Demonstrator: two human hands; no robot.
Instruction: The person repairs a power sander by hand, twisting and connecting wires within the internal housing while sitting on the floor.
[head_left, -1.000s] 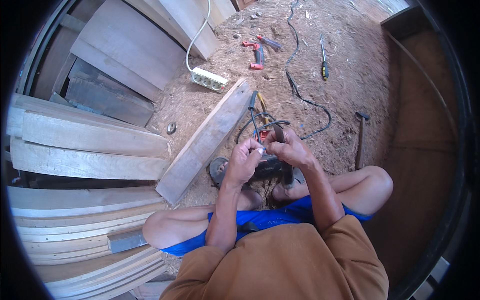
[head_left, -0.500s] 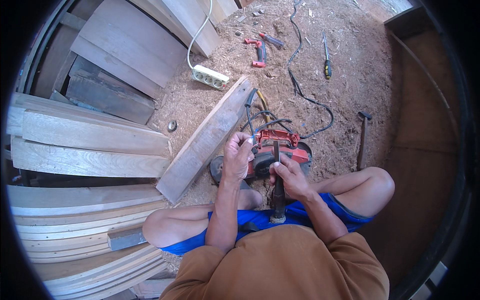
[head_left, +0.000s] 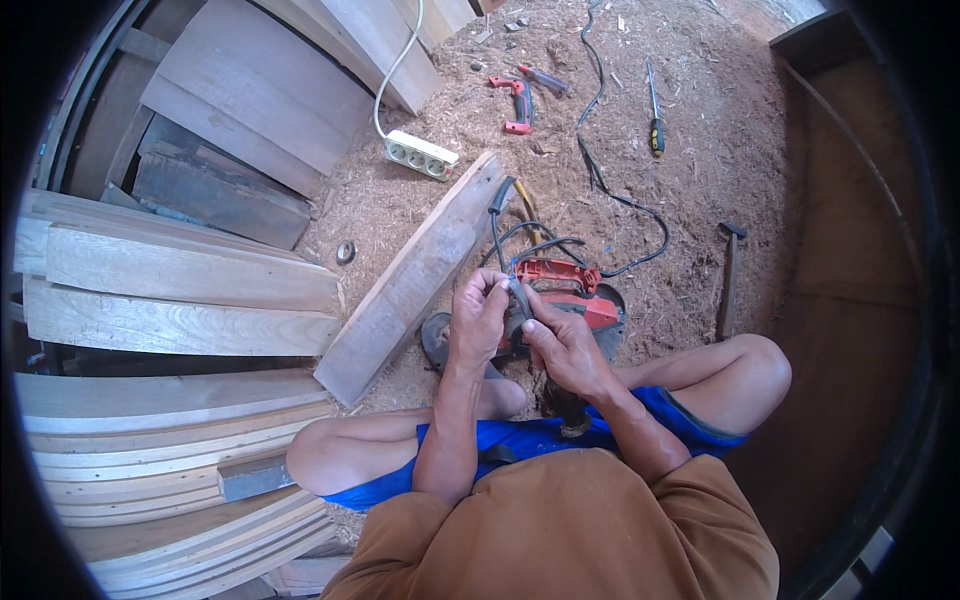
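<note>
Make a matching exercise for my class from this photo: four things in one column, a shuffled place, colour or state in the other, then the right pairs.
1. Right hand
2. Power strip
3. Hammer
4. Power tool

A. On the ground beyond the right knee
B. Red and black
C. Gripping a dark-bladed tool
D. White, with a row of sockets

Pairs: 1-C, 2-D, 3-A, 4-B
</note>
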